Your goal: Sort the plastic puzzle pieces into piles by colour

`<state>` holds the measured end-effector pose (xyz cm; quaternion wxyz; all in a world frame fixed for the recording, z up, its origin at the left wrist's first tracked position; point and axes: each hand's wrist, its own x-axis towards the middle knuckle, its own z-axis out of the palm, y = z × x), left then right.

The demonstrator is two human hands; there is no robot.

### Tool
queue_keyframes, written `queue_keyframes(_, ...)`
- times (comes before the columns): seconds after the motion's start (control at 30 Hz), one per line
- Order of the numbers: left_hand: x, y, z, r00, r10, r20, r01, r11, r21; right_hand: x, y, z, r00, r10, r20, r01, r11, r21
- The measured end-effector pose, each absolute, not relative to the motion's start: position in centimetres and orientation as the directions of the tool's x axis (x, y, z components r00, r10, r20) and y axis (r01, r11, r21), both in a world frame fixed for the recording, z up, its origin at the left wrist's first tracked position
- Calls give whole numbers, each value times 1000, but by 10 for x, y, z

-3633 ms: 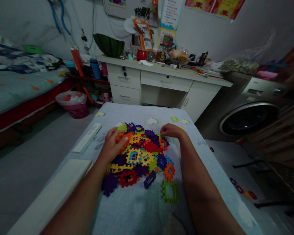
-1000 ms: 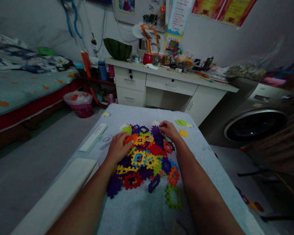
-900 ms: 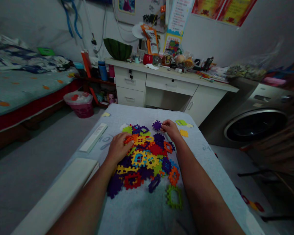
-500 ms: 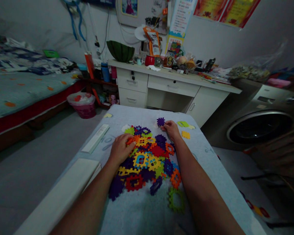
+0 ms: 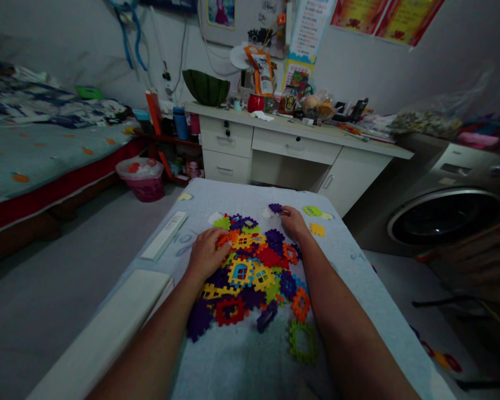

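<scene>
A heap of interlocking plastic building pieces (image 5: 250, 272) in purple, red, yellow, orange, green and blue lies on the cloth-covered table. My left hand (image 5: 207, 253) rests at the heap's left edge, thumb apart from the fingers, touching an orange piece (image 5: 228, 239); its fingertips are partly hidden. Beyond the heap, my right hand (image 5: 294, 222) pinches a purple toothed piece (image 5: 275, 208) by its right side, tilted so it looks thin. At the near right of the heap lies a green ring-shaped piece (image 5: 302, 342).
Along the table's left side lie a white box (image 5: 164, 236) and a long white panel (image 5: 108, 328). A yellow piece (image 5: 317, 229) and a green shape (image 5: 312, 211) are right of my right hand. Behind stands a white desk (image 5: 294, 145), with a washing machine (image 5: 445, 200) at right.
The purple piece in my right hand has tipped from showing its square face to nearly edge-on. My left hand stays at the same spot on the heap.
</scene>
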<state>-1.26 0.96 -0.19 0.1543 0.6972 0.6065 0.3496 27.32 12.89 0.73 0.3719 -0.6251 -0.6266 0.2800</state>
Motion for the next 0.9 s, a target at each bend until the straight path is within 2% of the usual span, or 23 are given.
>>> queue_keyframes(0.1,-12,9,-2,14,952,306,739,-216,639,272,124,11,36,977,209,817,92,-570)
queue_keyframes(0.2,-12,9,-1,7,952,305,735,-212,644,269,119,14,80,984,158,917,-11,-399)
queue_keyframes(0.27,-12,9,-1,8,954,300,734,-209,646,268,116,14,85,991,99,935,-45,-351)
queue_keyframes(0.37,-12,9,-2,12,954,299,732,-212,648,266,117,9,23,996,88,925,12,-380)
queue_keyframes(0.57,-13,9,-2,4,952,306,726,-213,654,274,124,1,-69,978,199,840,164,-517)
queue_keyframes(0.67,-13,9,-2,6,951,310,726,-217,652,284,125,13,-136,970,204,794,230,-563)
queue_keyframes(0.83,-13,11,-2,28,952,306,730,-228,644,288,118,38,-370,928,-35,716,261,-647)
queue_keyframes(0.9,-13,11,-3,34,950,312,731,-236,640,284,114,41,-410,906,-109,711,243,-660)
